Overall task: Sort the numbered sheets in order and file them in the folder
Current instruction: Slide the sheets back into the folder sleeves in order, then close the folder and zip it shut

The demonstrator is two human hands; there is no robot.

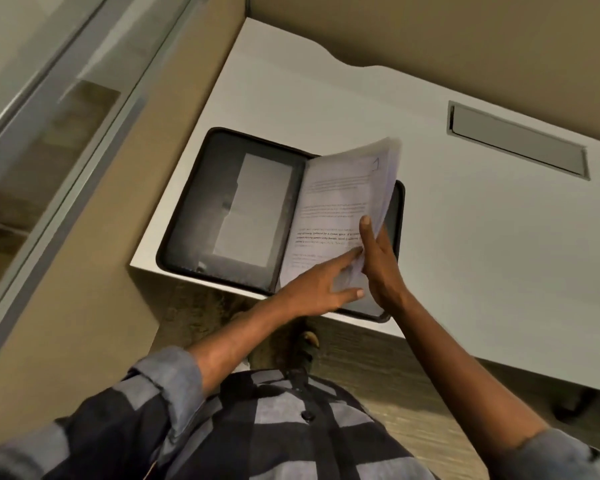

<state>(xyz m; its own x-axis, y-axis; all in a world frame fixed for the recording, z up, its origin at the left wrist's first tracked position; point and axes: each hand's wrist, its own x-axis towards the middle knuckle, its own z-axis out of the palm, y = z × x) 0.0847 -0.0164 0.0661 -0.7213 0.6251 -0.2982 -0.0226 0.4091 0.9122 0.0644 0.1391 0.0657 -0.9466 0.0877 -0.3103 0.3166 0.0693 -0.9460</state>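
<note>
Sheets (pixel 340 206) are standing tilted over the right half of the open folder (pixel 229 209), at the desk's (pixel 465 237) nine o'clock corner. Left hand (pixel 321 284) is pressing spread fingers on the printed page; right hand (pixel 381 261) is gripping the stack's edge.
</note>
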